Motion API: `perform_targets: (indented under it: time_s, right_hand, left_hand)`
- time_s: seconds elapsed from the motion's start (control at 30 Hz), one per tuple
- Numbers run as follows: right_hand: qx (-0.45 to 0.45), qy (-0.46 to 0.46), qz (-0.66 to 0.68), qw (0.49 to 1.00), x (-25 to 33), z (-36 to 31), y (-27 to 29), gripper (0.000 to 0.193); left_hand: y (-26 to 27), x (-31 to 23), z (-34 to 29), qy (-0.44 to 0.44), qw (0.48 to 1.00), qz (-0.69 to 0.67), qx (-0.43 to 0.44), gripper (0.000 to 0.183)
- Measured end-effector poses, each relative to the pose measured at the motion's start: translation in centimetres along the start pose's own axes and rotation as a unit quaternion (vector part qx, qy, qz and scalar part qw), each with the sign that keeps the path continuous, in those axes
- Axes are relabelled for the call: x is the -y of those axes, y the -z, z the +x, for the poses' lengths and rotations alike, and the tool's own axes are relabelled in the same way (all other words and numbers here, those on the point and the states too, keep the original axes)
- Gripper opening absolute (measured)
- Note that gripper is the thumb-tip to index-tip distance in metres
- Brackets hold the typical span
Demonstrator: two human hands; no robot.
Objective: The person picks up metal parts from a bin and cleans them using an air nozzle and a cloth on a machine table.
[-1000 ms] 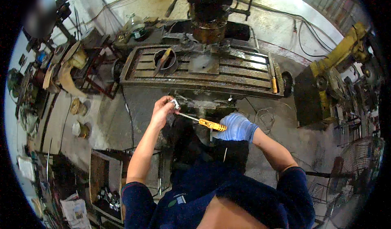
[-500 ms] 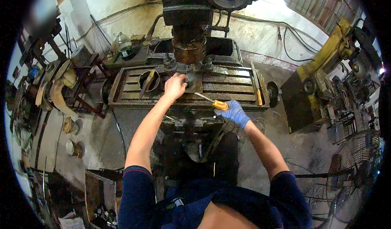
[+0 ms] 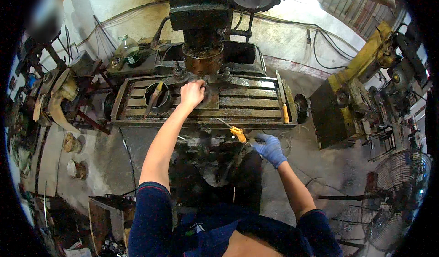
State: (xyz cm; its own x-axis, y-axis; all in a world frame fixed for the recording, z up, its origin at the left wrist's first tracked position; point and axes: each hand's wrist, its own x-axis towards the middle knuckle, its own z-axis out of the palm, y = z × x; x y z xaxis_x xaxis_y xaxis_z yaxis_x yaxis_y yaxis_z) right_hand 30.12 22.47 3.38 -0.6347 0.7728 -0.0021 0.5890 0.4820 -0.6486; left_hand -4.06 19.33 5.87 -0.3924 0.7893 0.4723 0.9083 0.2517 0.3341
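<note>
My bare left hand (image 3: 193, 93) is on the milling machine's slotted table (image 3: 247, 102), just below the spindle head (image 3: 203, 58). Its fingers are curled down by a flat plate (image 3: 209, 102); anything in their grip is hidden. My right hand (image 3: 270, 150), in a blue glove, is in front of the table's near edge. Its bent fingers meet the rear end of a yellow-handled tool (image 3: 238, 134). A thin metal rod runs from that handle up and left toward the table edge. The tool's exact kind is unclear.
A round tin (image 3: 163, 102) with a yellow-handled brush (image 3: 154, 97) stands on the table's left side. Along its right end lies a long tool with a yellow grip (image 3: 286, 113). A large bottle (image 3: 131, 52) stands behind left, and a fan (image 3: 395, 202) at lower right.
My right hand has drawn back toward me and down, with the yellow-handled tool lower and its rod steeper. My left hand stays at the plate below the spindle. The view has shifted slightly.
</note>
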Motion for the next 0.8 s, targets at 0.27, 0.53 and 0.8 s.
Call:
perform_targets:
  time_s: [0.27, 0.53, 0.8]
  right_hand:
    - [-0.063, 0.000, 0.021, 0.998, -0.2, -0.9, 7.3, 0.030]
    - [-0.366, 0.306, 0.130, 0.869, 14.7, 9.0, 28.8, 0.038]
    - [-0.331, 0.477, 0.424, 0.695, 21.3, 4.0, 31.5, 0.037]
  left_hand:
    - [-1.7, -0.7, 1.3, 0.062, 0.997, 0.035, -0.002, 0.025]
    - [-0.9, 1.5, 2.6, 0.181, 0.980, -0.012, 0.086, 0.037]
    - [-1.7, 1.0, 3.2, 0.178, 0.981, -0.065, 0.041, 0.034]
